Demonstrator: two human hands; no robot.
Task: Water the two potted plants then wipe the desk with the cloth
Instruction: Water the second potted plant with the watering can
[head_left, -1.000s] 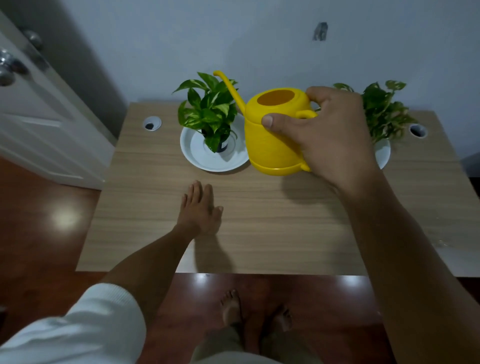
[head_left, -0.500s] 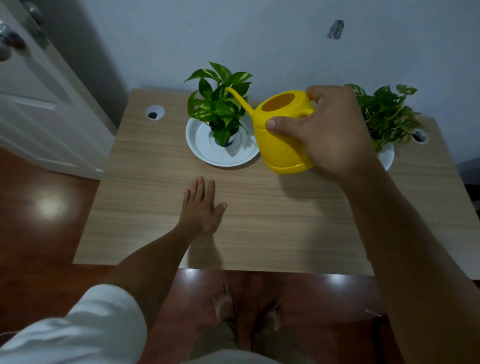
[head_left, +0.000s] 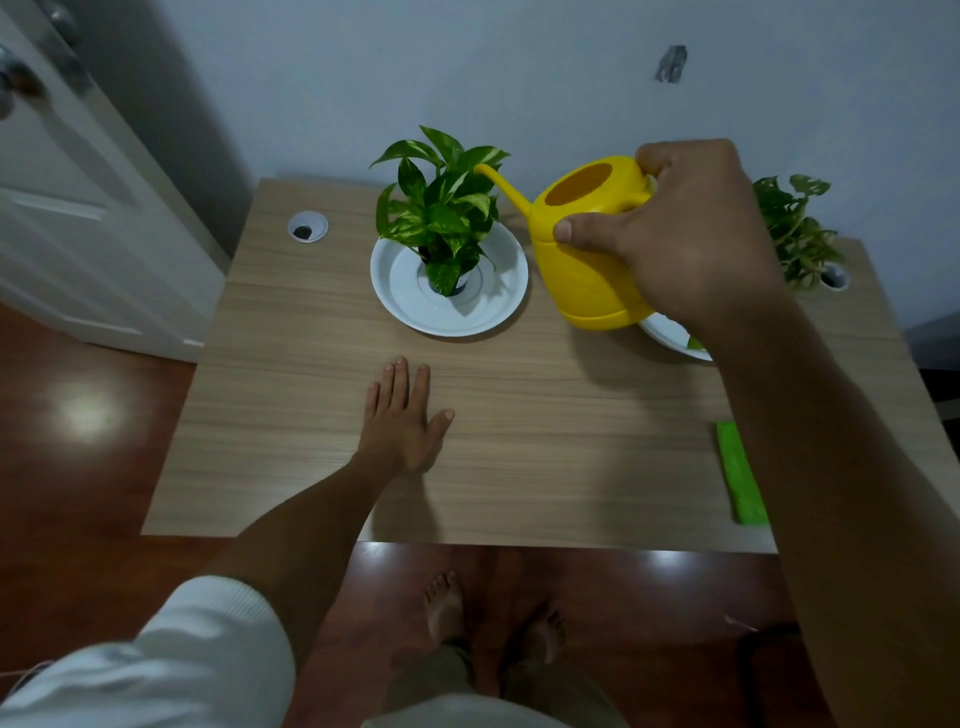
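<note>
One right hand grips the watering can; left hand lies flat, open.

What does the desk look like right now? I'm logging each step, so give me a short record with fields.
right hand: grips the yellow watering can, raised, spout tip among the leaves
left hand: flat on the desk, holding nothing
left plant: small pot in a white saucer
right plant: partly hidden behind the right hand
green cloth: folded, near the desk's right front edge, untouched
water: none visible pouring
</note>
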